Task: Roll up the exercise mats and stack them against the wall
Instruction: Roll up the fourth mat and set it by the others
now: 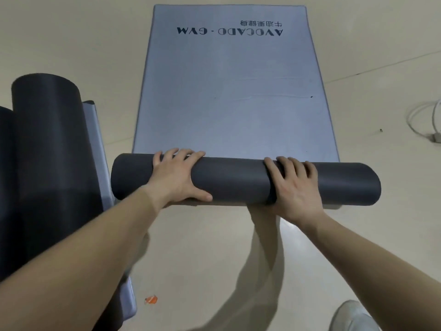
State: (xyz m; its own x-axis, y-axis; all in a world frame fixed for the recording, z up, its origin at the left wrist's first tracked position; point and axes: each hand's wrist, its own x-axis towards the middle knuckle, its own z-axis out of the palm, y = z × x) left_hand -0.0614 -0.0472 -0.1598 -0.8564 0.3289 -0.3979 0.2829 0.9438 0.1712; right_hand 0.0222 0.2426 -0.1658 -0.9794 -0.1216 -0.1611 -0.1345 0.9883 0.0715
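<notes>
A grey exercise mat (229,87) is shown lying flat on the pale floor (71,44), its far end printed with the dark lettering "AVOCADO · GYM" (229,31), which reads upside down from the wearer's position. The near end of this mat is wound into a dark roll (233,180) that lies crosswise in front of the person, with the unrolled length stretching away beyond it. The left hand (177,175) is laid over the roll toward its left end, fingers spread across the top and thumb pressed against the near face; the right hand (294,185) is set likewise toward the right end. Both grips are thus pressed flat on the roll, fingers apart rather than closed around it. At the left edge, a second rolled mat (47,151) is seen, dark outside with a grey strip along its right side; whether it stands or leans cannot be judged at this angle. A white cable (427,120) lies on the floor at far right, a small orange scrap (151,299) near the bottom, and a white shoe (353,316) in the lower right corner.
</notes>
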